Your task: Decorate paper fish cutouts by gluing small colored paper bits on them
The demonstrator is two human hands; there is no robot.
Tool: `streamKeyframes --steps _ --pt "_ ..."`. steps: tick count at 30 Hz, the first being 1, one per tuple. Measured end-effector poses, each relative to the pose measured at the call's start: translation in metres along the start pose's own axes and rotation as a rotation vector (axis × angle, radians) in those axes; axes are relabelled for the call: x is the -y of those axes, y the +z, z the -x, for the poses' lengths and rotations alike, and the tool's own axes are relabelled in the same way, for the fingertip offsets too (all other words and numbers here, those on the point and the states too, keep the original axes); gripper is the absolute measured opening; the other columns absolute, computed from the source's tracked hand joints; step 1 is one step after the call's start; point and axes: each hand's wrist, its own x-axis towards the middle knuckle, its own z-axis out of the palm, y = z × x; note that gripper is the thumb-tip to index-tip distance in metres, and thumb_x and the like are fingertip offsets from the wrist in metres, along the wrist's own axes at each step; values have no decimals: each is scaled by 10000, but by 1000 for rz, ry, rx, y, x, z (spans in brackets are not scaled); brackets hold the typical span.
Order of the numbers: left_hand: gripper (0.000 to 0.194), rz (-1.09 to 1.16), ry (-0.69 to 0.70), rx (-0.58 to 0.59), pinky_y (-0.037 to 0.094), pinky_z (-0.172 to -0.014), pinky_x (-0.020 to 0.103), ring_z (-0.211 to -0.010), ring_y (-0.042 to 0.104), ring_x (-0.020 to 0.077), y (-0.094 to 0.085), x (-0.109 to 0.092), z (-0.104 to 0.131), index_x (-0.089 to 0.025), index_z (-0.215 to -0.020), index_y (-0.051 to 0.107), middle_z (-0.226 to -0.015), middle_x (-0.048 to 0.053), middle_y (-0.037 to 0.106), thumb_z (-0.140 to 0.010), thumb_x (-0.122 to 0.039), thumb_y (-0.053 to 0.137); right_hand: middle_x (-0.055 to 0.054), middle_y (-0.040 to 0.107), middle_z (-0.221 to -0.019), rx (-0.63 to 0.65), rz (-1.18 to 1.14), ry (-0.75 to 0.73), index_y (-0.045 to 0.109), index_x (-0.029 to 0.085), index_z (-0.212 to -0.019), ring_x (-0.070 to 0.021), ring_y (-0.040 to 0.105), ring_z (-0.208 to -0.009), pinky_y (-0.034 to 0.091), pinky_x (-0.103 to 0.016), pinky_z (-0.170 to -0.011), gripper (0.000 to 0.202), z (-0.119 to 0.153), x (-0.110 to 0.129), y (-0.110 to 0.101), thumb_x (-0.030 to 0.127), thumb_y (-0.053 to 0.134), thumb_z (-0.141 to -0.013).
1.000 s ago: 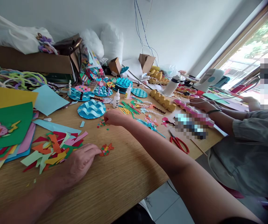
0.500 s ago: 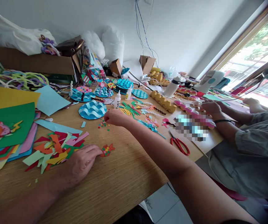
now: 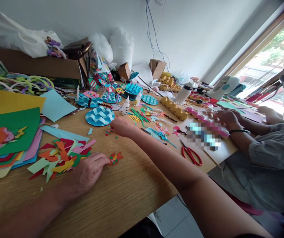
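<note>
My left hand (image 3: 92, 170) rests on the wooden table, its fingertips on the left end of a small orange paper fish (image 3: 116, 158) decorated with colored dots. Farther forward, my right hand (image 3: 121, 127) is closed over small colored paper dots (image 3: 109, 132); what its fingers hold, if anything, is hidden. A blue wavy paper disc (image 3: 99, 115) lies just beyond the right hand, with a white glue bottle (image 3: 125, 106) near it. Paper scraps (image 3: 62, 155) in several colors are heaped beside my left hand.
Red-handled scissors (image 3: 191, 152) lie right of my right forearm. Stacked colored sheets (image 3: 30, 148) cover the left side. Another person's hands (image 3: 227, 119) are at pink egg-carton strips (image 3: 206, 124) on the right. A cardboard box (image 3: 38, 69) stands at the back left.
The view has shifted slightly. My left fingertips remain on the orange fish, and my right hand stays low over the dots.
</note>
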Motion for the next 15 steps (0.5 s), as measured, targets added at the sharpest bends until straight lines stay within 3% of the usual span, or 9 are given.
streamKeyframes --steps 7,15 --pt "316 -10 -9 -6 484 -752 224 -870 603 132 1 0 0 -195 -946 596 -924 34 635 -863 -78 315 -124 664 -1019 48 -50 37 679 156 -947 -243 618 -911 457 -288 -693 285 0 -3 -4 321 509 -790" --pt "322 2 -16 -2 488 -771 238 -889 600 140 3 3 2 -206 -970 606 -946 39 633 -854 -81 333 -133 667 -1009 47 -37 34 679 131 -937 -236 618 -907 451 -277 -682 268 -2 2 -6 202 489 -762"
